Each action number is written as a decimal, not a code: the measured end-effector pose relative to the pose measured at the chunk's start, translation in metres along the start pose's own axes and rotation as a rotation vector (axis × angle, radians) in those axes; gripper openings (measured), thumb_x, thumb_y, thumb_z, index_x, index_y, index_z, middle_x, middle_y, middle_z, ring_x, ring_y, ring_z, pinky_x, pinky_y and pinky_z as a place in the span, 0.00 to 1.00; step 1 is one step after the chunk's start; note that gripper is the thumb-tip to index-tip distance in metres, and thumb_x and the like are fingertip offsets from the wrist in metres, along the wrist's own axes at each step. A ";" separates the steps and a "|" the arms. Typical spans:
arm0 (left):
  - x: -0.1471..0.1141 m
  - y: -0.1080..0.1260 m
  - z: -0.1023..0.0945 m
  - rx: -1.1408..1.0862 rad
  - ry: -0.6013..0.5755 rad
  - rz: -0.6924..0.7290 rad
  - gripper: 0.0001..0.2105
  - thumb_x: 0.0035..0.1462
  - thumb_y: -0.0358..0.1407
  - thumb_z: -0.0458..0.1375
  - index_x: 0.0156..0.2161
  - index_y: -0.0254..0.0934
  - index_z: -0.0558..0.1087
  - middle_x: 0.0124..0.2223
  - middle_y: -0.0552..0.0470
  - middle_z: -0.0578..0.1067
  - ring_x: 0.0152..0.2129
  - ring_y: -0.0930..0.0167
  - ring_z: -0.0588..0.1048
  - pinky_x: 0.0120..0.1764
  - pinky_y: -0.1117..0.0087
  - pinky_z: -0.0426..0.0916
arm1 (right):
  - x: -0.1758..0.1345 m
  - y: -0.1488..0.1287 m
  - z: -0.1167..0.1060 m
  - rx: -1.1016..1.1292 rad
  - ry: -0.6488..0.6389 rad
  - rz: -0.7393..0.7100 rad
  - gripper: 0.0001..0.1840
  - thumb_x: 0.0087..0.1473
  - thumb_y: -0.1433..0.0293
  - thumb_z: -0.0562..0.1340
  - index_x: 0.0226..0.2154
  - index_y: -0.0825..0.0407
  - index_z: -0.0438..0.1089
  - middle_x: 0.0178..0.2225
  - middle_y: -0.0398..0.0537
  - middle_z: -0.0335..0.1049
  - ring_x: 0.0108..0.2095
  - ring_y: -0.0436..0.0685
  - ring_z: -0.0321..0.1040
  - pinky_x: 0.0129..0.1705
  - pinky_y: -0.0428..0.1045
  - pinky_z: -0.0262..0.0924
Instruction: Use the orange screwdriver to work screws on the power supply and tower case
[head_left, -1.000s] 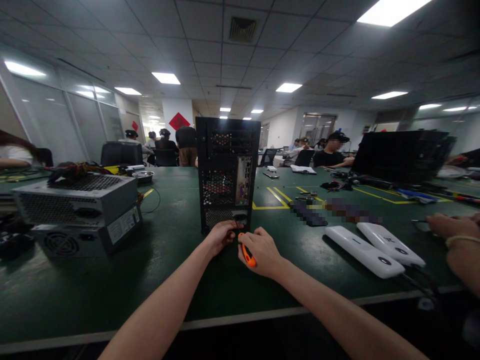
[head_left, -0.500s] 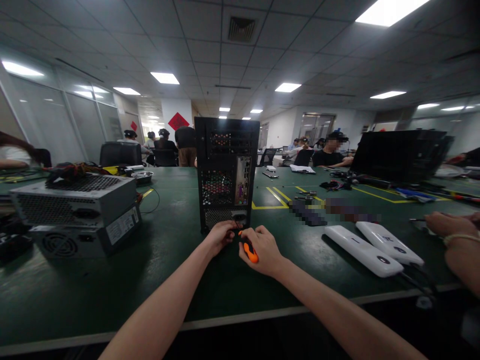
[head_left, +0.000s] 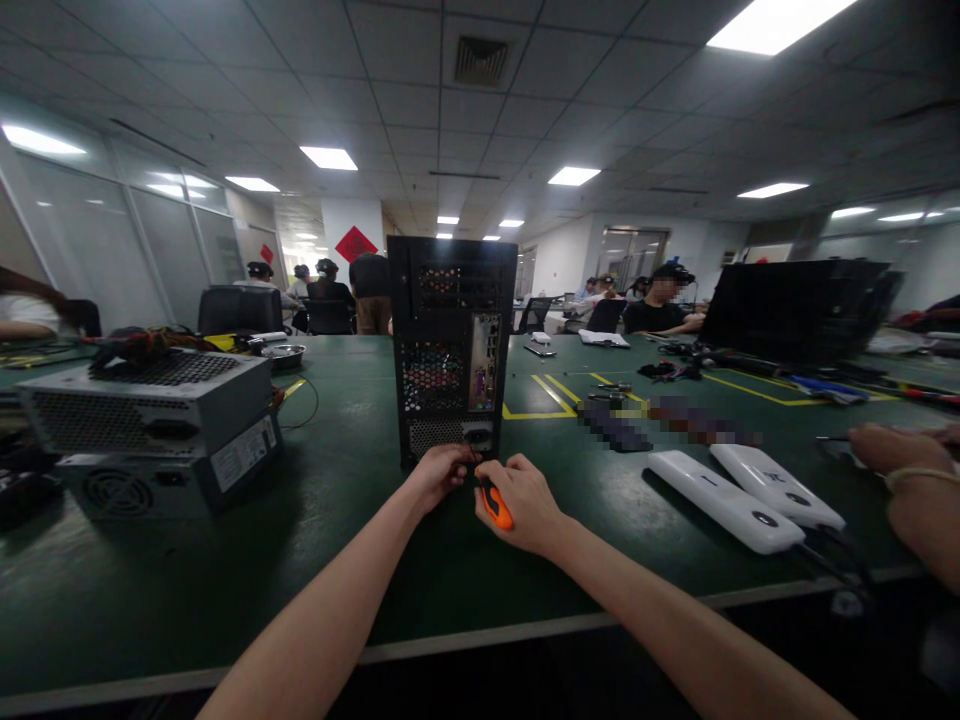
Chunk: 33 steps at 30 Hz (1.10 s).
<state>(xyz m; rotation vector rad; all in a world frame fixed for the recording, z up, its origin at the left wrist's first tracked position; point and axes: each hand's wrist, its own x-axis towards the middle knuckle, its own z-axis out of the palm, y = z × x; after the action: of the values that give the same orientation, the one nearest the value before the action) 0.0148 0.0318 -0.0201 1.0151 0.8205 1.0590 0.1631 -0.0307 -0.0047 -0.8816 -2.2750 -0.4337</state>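
Orange plastic shows inside the right hand (head_left: 521,503): fingers wrapped tight round the orange-handled screwdriver (head_left: 495,503), its handle poking out on the thumb side, its tip aimed at the bottom rear of the computer tower (head_left: 454,345). Left hand (head_left: 441,473) sits just beside it, fingers curled in against the foot of the case, touching the lower grille; whether it pinches a screw there is hard to tell, the spot is dark and small. Both hands meet right at the base of the tower, knuckles nearly touching.

One tower, standing upright on the green mat (head_left: 360,520), rear panel facing the camera. Bare mat lies on either side of the forearms, and the near table edge (head_left: 465,637) runs pale beneath them, so elbow room is wide.

Left of the hands, well apart: two power supply units (head_left: 161,430), stacked, grey one on top, with a bundle of cables (head_left: 142,345) lying on it. Behind them, one metal dish (head_left: 283,352).

Right of the hands: two white oblong devices (head_left: 746,490) lying side by side, angled. Beyond them, at the frame's right edge, another person's hand (head_left: 896,450) rests on the mat, a band on the wrist. A second dark case (head_left: 795,310) lies further back.
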 end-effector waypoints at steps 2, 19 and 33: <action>0.000 0.000 0.001 0.002 0.016 -0.015 0.06 0.42 0.27 0.54 0.30 0.29 0.69 0.29 0.49 0.69 0.14 0.84 0.58 0.15 0.81 0.46 | -0.001 0.001 0.001 -0.036 -0.003 -0.050 0.05 0.47 0.71 0.52 0.30 0.53 0.60 0.25 0.44 0.64 0.25 0.50 0.56 0.35 0.48 0.46; -0.005 0.002 0.005 0.151 -0.045 0.018 0.14 0.40 0.41 0.59 0.28 0.30 0.67 0.14 0.62 0.57 0.10 0.85 0.51 0.15 0.80 0.41 | 0.000 -0.003 -0.004 -0.075 -0.040 -0.108 0.12 0.47 0.65 0.54 0.35 0.53 0.62 0.29 0.48 0.63 0.31 0.53 0.58 0.37 0.50 0.46; -0.001 0.001 -0.010 0.781 0.192 0.127 0.09 0.48 0.31 0.47 0.33 0.33 0.68 0.23 0.51 0.72 0.10 0.80 0.60 0.15 0.78 0.51 | 0.000 0.011 -0.016 0.176 0.211 0.223 0.04 0.48 0.69 0.54 0.30 0.51 0.61 0.28 0.43 0.66 0.27 0.51 0.60 0.34 0.48 0.52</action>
<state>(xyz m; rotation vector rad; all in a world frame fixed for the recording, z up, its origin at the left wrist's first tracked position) 0.0047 0.0338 -0.0223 1.6482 1.3966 0.9604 0.1780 -0.0311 0.0075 -0.9397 -1.9634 -0.2117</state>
